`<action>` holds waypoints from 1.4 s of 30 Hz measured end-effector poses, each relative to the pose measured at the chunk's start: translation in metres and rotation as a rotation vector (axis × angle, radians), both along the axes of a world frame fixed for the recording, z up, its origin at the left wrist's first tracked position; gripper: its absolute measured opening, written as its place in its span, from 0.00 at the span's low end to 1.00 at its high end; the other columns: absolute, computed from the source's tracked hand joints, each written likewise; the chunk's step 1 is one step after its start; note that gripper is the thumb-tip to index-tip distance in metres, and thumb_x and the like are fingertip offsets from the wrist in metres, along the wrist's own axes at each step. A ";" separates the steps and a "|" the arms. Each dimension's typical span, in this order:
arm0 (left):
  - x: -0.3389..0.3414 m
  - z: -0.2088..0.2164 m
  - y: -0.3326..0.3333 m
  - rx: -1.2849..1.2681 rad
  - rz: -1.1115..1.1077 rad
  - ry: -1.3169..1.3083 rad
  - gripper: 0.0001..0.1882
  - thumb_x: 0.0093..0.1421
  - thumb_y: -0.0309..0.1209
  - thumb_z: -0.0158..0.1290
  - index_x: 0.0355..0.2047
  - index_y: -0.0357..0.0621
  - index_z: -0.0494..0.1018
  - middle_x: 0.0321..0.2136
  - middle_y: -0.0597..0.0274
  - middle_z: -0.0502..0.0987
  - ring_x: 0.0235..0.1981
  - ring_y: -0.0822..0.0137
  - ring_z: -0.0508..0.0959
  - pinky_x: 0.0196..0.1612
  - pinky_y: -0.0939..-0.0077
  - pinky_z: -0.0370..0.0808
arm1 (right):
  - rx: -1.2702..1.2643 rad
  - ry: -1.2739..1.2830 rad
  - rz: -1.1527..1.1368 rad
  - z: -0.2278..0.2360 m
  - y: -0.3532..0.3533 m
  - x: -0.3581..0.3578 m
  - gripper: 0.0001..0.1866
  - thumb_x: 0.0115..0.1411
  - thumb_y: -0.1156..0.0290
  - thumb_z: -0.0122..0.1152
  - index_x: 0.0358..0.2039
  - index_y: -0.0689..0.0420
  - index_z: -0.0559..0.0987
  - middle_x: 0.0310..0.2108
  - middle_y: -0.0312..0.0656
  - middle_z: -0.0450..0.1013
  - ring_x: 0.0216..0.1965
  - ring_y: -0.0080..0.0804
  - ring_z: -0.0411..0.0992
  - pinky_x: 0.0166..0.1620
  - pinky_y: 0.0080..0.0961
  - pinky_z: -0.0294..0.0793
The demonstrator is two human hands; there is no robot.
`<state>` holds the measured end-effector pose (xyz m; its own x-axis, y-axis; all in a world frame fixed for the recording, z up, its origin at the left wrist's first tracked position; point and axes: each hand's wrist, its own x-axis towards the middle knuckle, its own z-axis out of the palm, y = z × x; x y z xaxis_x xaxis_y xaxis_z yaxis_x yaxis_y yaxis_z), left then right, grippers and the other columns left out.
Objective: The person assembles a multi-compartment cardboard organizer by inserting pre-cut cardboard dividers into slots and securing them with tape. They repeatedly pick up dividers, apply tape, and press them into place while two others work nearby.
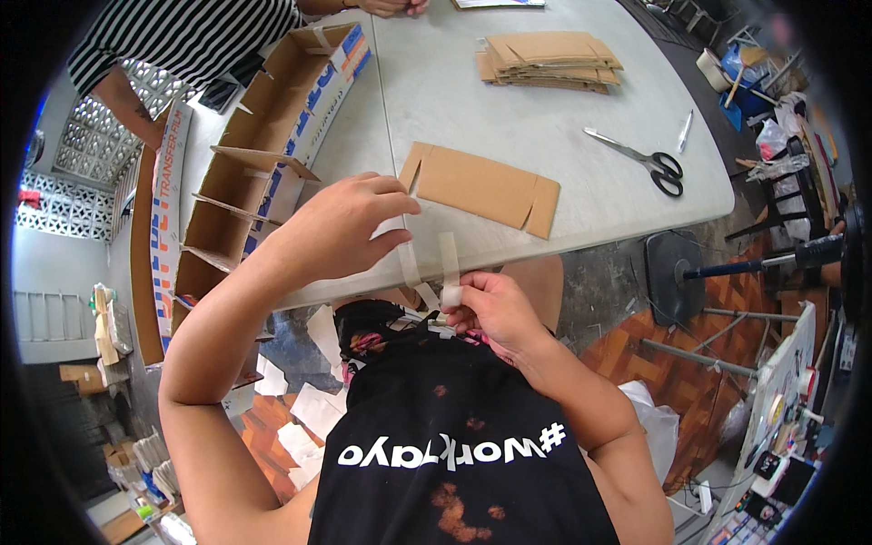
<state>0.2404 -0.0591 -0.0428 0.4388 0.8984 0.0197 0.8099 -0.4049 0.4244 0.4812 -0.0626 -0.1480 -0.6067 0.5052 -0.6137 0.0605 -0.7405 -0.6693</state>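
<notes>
My left hand point(359, 222) reaches over the table's near edge, between a long cardboard box and a flat cardboard piece. Its fingers are apart and nothing shows in them. My right hand point(490, 309) is just below that edge, in front of my lap, with thumb and fingers pinched on a whitish tape strip point(449, 259). The strip's upper end lies over the table edge. Another pale strip point(410, 265) hangs from the edge beside it. The flat cardboard piece point(481, 186), slit near both ends, lies on the table. To the left, the long box point(282, 109) has upright cardboard dividers inside.
Stacked cardboard pieces point(549, 64) lie at the far side. Black-handled scissors point(649, 162) and a slim pen-like tool point(685, 132) are at the right. A person in a striped top point(191, 36) stands behind the box. Paper scraps point(318, 409) litter the floor.
</notes>
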 end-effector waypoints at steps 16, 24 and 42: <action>0.042 0.017 0.001 -0.762 0.172 -0.402 0.07 0.62 0.27 0.60 0.37 0.35 0.80 0.27 0.63 0.80 0.30 0.72 0.78 0.38 0.77 0.74 | 0.649 -0.169 0.190 0.065 0.021 0.053 0.08 0.62 0.72 0.62 0.37 0.64 0.81 0.25 0.39 0.79 0.26 0.22 0.75 0.31 0.24 0.74; 0.043 -0.019 -0.005 -0.415 0.730 -0.724 0.07 0.62 0.24 0.59 0.38 0.31 0.79 0.27 0.65 0.81 0.30 0.79 0.77 0.35 0.82 0.74 | 0.669 -0.291 -0.037 0.059 0.052 0.050 0.08 0.63 0.72 0.66 0.32 0.65 0.82 0.24 0.36 0.78 0.27 0.17 0.74 0.31 0.17 0.73; 0.046 -0.039 0.007 -0.218 1.102 -0.620 0.17 0.57 0.18 0.62 0.41 0.38 0.66 0.27 0.58 0.82 0.29 0.78 0.77 0.35 0.83 0.72 | 0.768 -0.504 -0.129 0.052 0.059 0.028 0.09 0.62 0.73 0.65 0.27 0.65 0.80 0.17 0.36 0.74 0.17 0.14 0.70 0.21 0.16 0.67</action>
